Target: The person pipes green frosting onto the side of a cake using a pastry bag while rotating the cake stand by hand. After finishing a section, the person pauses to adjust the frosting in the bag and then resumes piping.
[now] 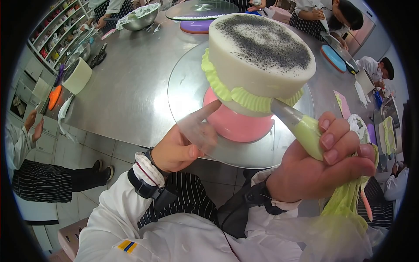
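Note:
My right hand (325, 159) is closed round a piping bag (309, 133) filled with light green cream. Its metal tip (286, 112) meets the lower side of a round white cake form (262, 61), whose top is speckled with black. A ruffled green cream border (251, 99) runs round the form's lower part. The form stands on a clear glass turntable (183, 94) with a pink base (238, 124). My left hand (185, 142) is at the turntable's near left rim, index finger stretched out, other fingers curled and partly seen through the glass.
The steel table (122, 87) holds another white cake form (77, 76) at left, a metal bowl (139, 18) and a second glass turntable (200, 9) at the back. A person (39, 161) stands at left; other people (323, 17) work at the back and right.

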A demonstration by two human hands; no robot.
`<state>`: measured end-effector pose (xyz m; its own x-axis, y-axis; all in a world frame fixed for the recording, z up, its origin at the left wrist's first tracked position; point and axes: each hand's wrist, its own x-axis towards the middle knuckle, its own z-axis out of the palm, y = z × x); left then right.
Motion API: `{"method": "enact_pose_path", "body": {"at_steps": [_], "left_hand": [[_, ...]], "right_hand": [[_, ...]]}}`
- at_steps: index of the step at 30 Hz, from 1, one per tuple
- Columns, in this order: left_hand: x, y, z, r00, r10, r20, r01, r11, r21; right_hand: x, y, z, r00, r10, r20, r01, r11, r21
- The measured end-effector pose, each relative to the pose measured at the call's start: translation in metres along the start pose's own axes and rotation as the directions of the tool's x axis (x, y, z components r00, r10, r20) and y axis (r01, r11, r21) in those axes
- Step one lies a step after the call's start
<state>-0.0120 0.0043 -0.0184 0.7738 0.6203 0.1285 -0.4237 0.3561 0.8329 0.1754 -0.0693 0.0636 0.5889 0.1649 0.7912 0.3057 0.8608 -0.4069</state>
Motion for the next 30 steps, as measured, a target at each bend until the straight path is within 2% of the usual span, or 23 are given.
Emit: {"method": "enact_pose_path", "body": {"at_steps": [16, 30], "left_hand": [[-0.0007, 0.0007, -0.0018, 1.000, -0.011, 0.026, 0.012, 1.000, -0.022], [-0.0015, -0.0017, -0.0057, 0.999, 0.005, 0.041, -0.001, 0.996, -0.088]], "right_hand": [[-0.0007, 0.0000, -0.0007, 1.000, 0.000, 0.029, 0.001, 1.000, -0.006], [0.0009, -0.0009, 0.0007, 1.000, -0.002, -0.005, 0.002, 1.000, -0.025]]}}
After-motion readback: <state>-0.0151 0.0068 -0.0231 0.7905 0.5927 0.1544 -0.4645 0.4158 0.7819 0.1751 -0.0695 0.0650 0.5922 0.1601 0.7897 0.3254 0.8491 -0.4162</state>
